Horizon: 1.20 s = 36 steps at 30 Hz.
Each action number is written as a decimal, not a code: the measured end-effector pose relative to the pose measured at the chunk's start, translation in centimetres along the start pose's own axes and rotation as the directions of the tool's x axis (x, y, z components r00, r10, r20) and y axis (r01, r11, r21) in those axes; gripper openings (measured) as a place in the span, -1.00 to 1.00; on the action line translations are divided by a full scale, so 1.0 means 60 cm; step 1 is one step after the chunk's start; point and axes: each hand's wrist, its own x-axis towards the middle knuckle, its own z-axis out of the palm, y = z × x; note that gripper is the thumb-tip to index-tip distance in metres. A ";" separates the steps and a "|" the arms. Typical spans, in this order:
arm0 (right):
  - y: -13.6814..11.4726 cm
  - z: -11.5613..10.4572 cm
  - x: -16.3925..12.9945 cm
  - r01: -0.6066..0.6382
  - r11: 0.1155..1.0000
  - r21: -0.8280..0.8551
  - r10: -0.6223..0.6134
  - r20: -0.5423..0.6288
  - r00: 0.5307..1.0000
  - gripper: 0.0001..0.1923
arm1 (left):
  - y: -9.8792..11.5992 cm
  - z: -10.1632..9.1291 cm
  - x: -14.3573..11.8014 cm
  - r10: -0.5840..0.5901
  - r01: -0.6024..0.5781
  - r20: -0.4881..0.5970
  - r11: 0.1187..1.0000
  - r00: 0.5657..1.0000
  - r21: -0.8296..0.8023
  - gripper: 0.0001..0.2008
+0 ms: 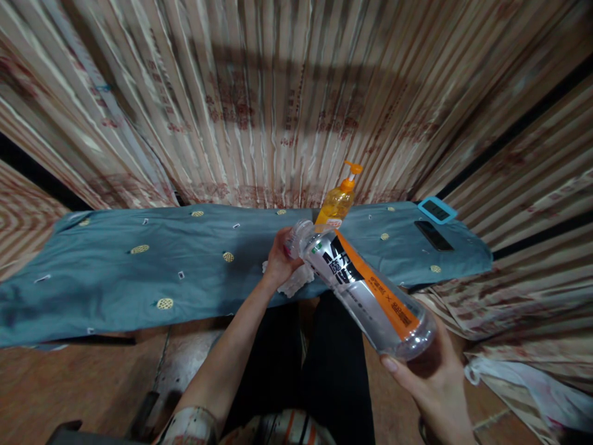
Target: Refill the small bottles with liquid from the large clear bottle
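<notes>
The right hand [433, 377] cups the base of a clear plastic bottle [365, 287] with an orange and black label, fingers wrapped under it, holding it tilted with the neck pointing away toward the blue cloth [139, 272]. The left hand [280, 256] is closed around the bottle's neck end, and a crumpled white tissue [296, 281] sits just beneath that hand; whether the fingers pinch the tissue or only rest on it is hard to tell from here. Just behind the bottle's neck stands an orange pump dispenser [340, 201], and farther to the bottle's right lie a dark phone [433, 235] and a blue-edged device [437, 210]. Working at the neck goes best with the base held steady and the bottle kept over the cloth.
</notes>
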 end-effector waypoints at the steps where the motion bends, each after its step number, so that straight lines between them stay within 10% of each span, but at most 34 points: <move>1: -0.001 0.000 0.000 0.005 1.000 -0.005 -0.005 -0.002 1.000 -0.08 | 0.000 0.000 0.000 -0.002 0.002 -0.002 1.000 1.000 0.000 -0.18; 36: -0.009 0.001 0.003 0.022 0.999 0.024 -0.022 0.005 1.000 -0.10 | -0.003 0.000 0.000 0.025 -0.025 0.007 1.000 1.000 -0.013 -0.18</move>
